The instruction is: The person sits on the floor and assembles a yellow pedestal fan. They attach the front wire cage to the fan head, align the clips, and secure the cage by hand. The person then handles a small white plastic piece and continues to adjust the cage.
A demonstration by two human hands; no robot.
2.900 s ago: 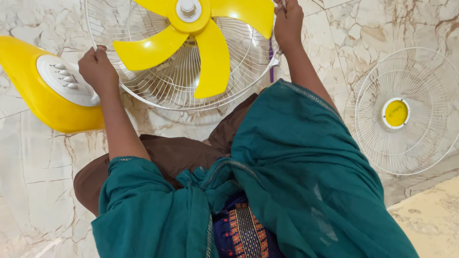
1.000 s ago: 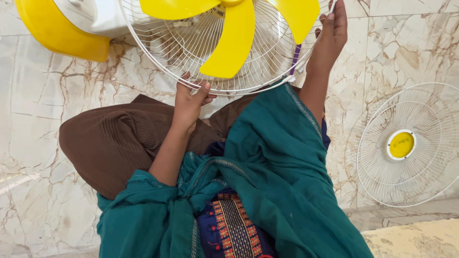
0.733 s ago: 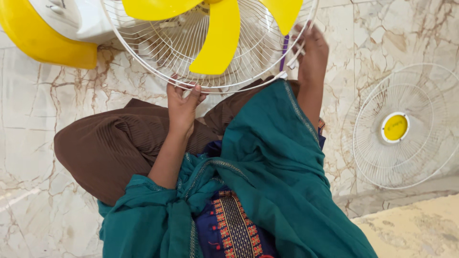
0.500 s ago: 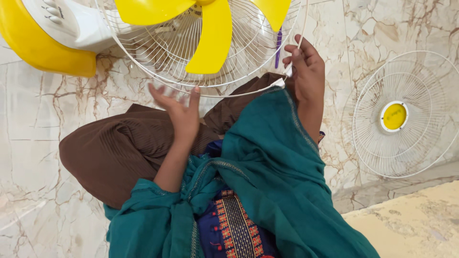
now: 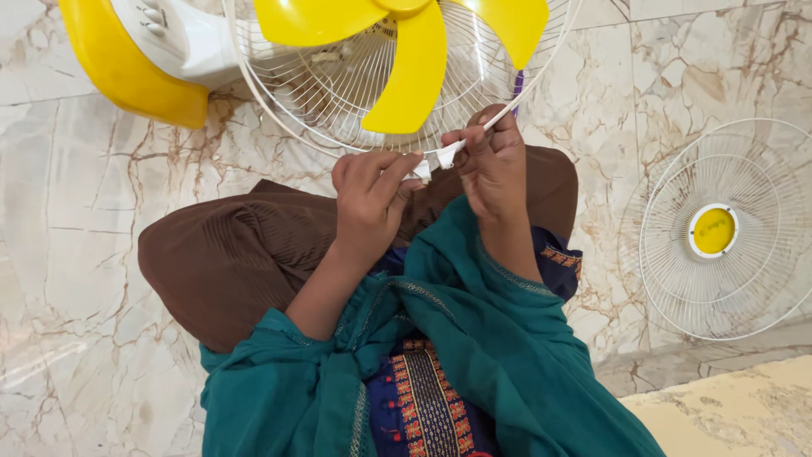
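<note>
**Two hands work the near rim of a fan's rear guard**

A white wire rear fan guard (image 5: 338,93) lies near the top edge of the marble floor (image 5: 76,211), its upper part cut off by the frame. Three yellow fan blades (image 5: 414,72) sit inside it, spreading from a hub at the very top. The guard's near rim curves down toward the seated person's lap.

Both hands meet at that near rim. The left hand (image 5: 368,203) is curled, its fingertips pinching a small white clip (image 5: 420,171) on the rim. The right hand (image 5: 491,165) is closed just beside it, thumb and fingers gripping a second small white clip (image 5: 448,155) together with the rim wire. The two hands are almost touching, with the clips between them.

A thin purple piece (image 5: 518,82) shows behind the wires just above the right hand; what it is cannot be told.

At the top left corner of the floor lies the fan's yellow base (image 5: 127,68), with a white control panel (image 5: 182,34) carrying a row of push buttons, touching the guard's left side.

Well apart, by the right edge, a separate white wire front fan guard (image 5: 727,279) lies flat on the floor, with a round yellow centre cap (image 5: 713,230).

The person sits cross-legged, wearing brown trousers (image 5: 228,262) and a teal shawl (image 5: 507,372) over a dark embroidered garment (image 5: 423,398). A beige mat (image 5: 744,415) fills the bottom right corner.
</note>
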